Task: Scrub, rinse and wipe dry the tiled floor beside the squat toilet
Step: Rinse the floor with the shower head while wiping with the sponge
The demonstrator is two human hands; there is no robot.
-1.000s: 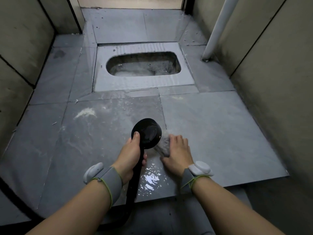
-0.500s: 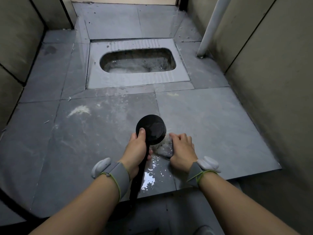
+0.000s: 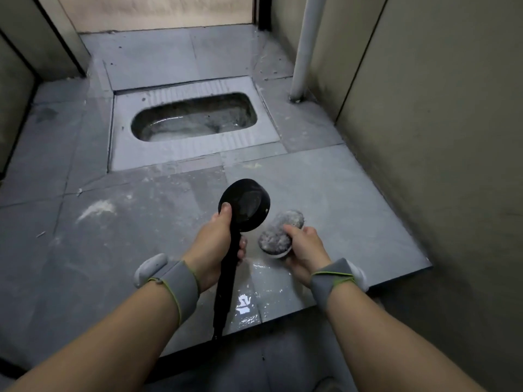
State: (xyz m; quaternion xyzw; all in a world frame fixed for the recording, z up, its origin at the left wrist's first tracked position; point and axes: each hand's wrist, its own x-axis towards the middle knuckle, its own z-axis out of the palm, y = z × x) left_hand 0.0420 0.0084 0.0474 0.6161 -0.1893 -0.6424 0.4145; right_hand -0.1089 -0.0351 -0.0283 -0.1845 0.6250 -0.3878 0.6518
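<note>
Gripping a shower head (image 3: 245,204), the left hand (image 3: 212,247) flanks the right hand (image 3: 304,251) clutching a scrub brush (image 3: 278,232).

Narrow stall, dim light. Beige panel walls (image 3: 441,114) close in left and right, dark seams between panels. A pale vertical pipe (image 3: 307,43) stands far right. A light door panel (image 3: 158,11) closes the far end.
</note>
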